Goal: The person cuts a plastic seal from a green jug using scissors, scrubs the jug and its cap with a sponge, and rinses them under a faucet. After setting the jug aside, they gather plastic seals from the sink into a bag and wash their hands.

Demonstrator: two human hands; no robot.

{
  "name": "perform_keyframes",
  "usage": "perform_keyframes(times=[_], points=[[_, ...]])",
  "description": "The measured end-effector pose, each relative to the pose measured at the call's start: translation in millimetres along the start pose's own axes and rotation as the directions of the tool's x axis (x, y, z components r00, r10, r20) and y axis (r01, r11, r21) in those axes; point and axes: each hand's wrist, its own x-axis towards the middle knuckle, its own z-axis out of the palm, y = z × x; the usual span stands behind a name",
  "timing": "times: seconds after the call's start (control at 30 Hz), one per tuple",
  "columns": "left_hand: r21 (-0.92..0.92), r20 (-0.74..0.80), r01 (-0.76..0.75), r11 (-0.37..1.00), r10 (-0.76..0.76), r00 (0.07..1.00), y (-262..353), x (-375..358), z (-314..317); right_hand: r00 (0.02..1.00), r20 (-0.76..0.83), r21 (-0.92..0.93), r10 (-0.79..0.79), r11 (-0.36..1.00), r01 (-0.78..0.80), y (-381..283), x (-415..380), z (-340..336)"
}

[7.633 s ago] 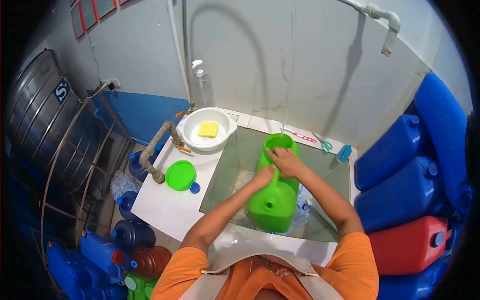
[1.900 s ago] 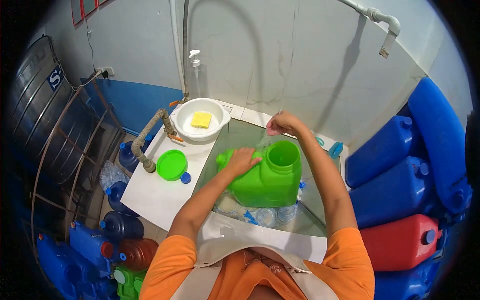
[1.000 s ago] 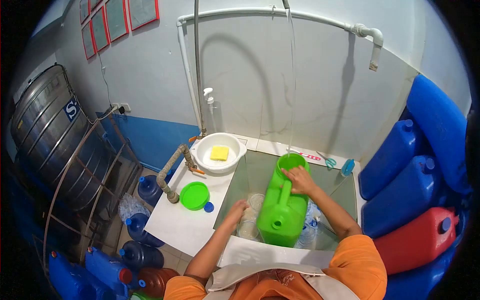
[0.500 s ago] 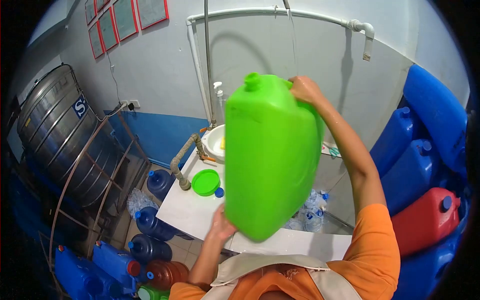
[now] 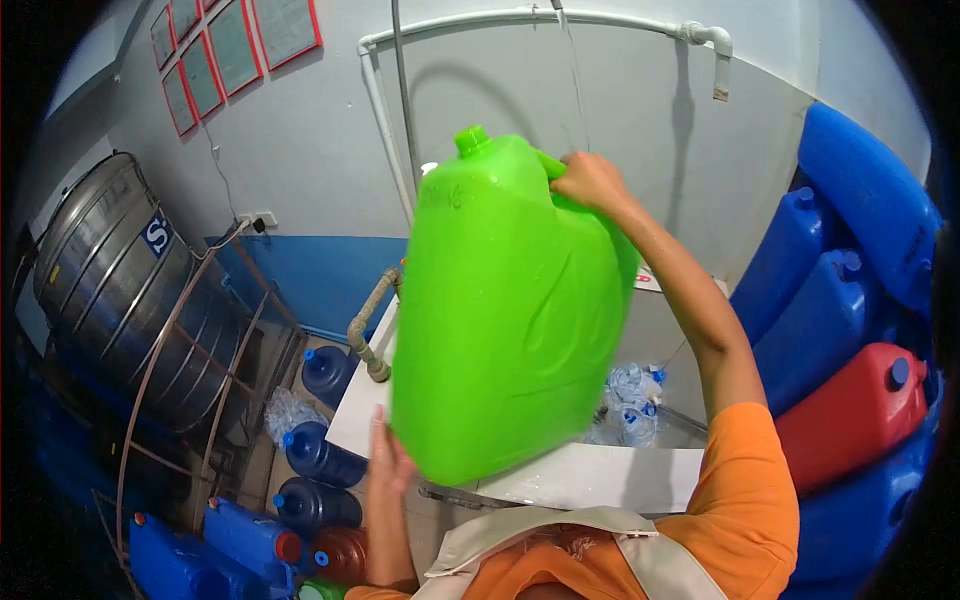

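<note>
Right hand (image 5: 590, 182) clamps the green jug (image 5: 510, 320) by its handle (image 5: 551, 168); left hand (image 5: 388, 458) is at its lower corner, grip unclear; firm support there should steady its bulk

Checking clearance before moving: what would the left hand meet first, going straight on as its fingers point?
Probably the bent pipe, ahead of the left hand. Depth is unclear, so it might touch the white counter first or pass above both.
</note>
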Motion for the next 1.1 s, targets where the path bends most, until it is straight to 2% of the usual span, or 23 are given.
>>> perform_keyframes(times=[0.03,0.07,0.13,0.17,0.23,0.27,0.3,0.33,0.37,0.4,0.43,0.47,0.5,0.57,0.63,0.7,0.73,0.8,0.83,0.9,0.93,1.03,1.1], points=[[0.073,0.066,-0.021,0.997,0.016,0.998,17.7,0.2,2.4,0.996,-0.084,0.091,0.034,0.996,-0.026,-2.9,-4.8,-4.1],[0.074,0.068,-0.014,0.997,0.009,0.998,19.2,10.8,6.7,0.99,-0.132,0.09,0.051,0.995,-0.039,4.1,5.5,-2.9],[0.163,0.04,-0.269,0.949,0.266,0.963,8.9,34.7,5.8,0.984,-0.18,0.161,0.012,0.987,0.017,11.2,5.7,-14.2],[0.164,0.036,-0.267,0.95,0.265,0.964,-7.5,42.6,2.8,0.971,-0.237,0.227,-0.029,0.97,0.085,14.0,7.0,-19.0],[0.05,-0.066,-0.203,0.978,0.206,0.976,-41.7,51.0,-3.5,0.976,-0.213,0.153,-0.033,0.986,0.067,21.0,17.7,2.5],[0.05,-0.06,-0.205,0.977,0.208,0.976,-47.4,41.9,-14.2,0.995,-0.097,0.029,-0.018,0.999,0.02,18.5,14.7,12.8],[-0.028,-0.055,-0.054,0.998,0.052,0.997,-52.6,30.7,-27.8,1.0,0.013,-0.101,0.015,0.995,-0.014,15.5,12.4,20.4],[-0.102,-0.036,0.101,0.99,-0.105,0.994,-50.5,26.8,-33.9,0.999,0.053,-0.079,0.012,0.997,-0.008,11.6,10.2,26.3],[-0.071,-0.054,0.041,0.997,-0.044,0.998,-32.1,21.3,-32.7,0.999,0.044,-0.086,0.013,0.996,-0.009,4.4,6.7,22.3],[-0.042,-0.076,-0.017,0.999,0.014,0.997,-7.9,7.5,-29.5,1.0,-0.015,-0.006,0.01,1.0,-0.01,-4.4,1.3,15.2],[0.012,0.001,-0.067,0.998,0.067,0.998,18.6,-1.1,-11.9,0.998,-0.069,0.078,0.012,0.997,-0.007,-9.2,-2.6,11.1],[0.101,-0.005,-0.157,0.982,0.158,0.987,30.7,6.9,-6.8,0.988,-0.146,0.136,0.057,0.99,-0.037,-8.4,1.4,8.6],[0.189,-0.002,-0.243,0.951,0.248,0.969,37.0,10.9,-4.6,0.988,-0.141,0.136,0.06,0.99,-0.04,-7.6,3.2,0.8],[0.138,0.002,-0.243,0.96,0.245,0.97,10.9,44.7,-23.7,0.981,-0.194,0.236,0.013,0.971,0.034,-0.9,3.2,-13.7],[0.093,-0.003,-0.248,0.964,0.249,0.968,-16.6,54.7,-32.2,0.981,-0.195,0.281,0.012,0.959,0.044,5.6,7.3,1.4],[-0.05,-0.033,-0.002,0.999,0.001,0.999,-41.7,44.5,-36.0,0.999,-0.053,0.0,-0.002,1.0,0.002,10.0,14.2,27.6],[-0.05,-0.03,-0.005,0.999,0.004,1.0,-38.4,35.9,-40.9,0.998,-0.057,-0.001,-0.004,1.0,0.004,8.8,13.5,32.2],[-0.07,-0.111,0.031,0.997,-0.039,0.993,-12.6,10.4,-40.2,0.997,0.067,-0.034,-0.039,0.999,0.041,-12.5,0.8,19.8],[-0.014,-0.089,0.037,0.999,-0.038,0.995,14.5,2.5,-29.2,0.997,0.068,-0.041,-0.035,0.998,0.038,-14.4,2.2,13.3],[0.195,-0.01,-0.247,0.949,0.254,0.967,42.0,7.5,-12.7,0.989,-0.132,0.106,0.062,0.993,-0.048,-16.0,6.8,3.6],[0.196,-0.01,-0.24,0.951,0.247,0.969,40.0,17.9,-12.5,0.989,-0.129,0.105,0.068,0.993,-0.054,-12.2,8.6,-0.9],[0.16,0.036,-0.277,0.947,0.275,0.961,2.0,54.5,-30.6,0.976,-0.215,0.259,0.033,0.965,0.025,4.9,11.3,-0.3],[0.007,-0.068,-0.091,0.996,0.092,0.993,-31.4,53.4,-42.9,0.994,-0.104,0.013,0.018,1.0,-0.017,11.6,13.9,22.4]])
